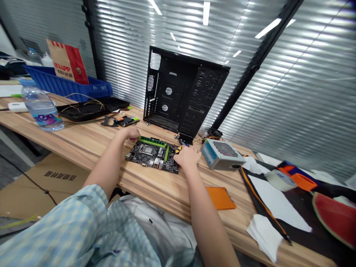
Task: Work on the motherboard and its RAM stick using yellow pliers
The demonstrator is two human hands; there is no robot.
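Note:
A black computer motherboard (148,157) with green slots lies on the wooden table in front of me, tilted slightly. A square processor (148,150) sits in its socket, and a green memory module (152,141) stands along the far edge. My left hand (131,132) is closed at the board's far left corner, its fingertips partly hidden. At the right end my right hand (188,155) is closed on the board's edge, its thumb over the board. Something yellow and black (178,149) shows beside that hand; I cannot tell what it is.
An open black computer case (185,92) stands behind the board. Right of it are a power supply (222,154) and an orange flat drive (221,198). To the left stand a water bottle (41,107), a black panel (91,109) and a blue bin (69,87). Tissues (265,235) lie at right.

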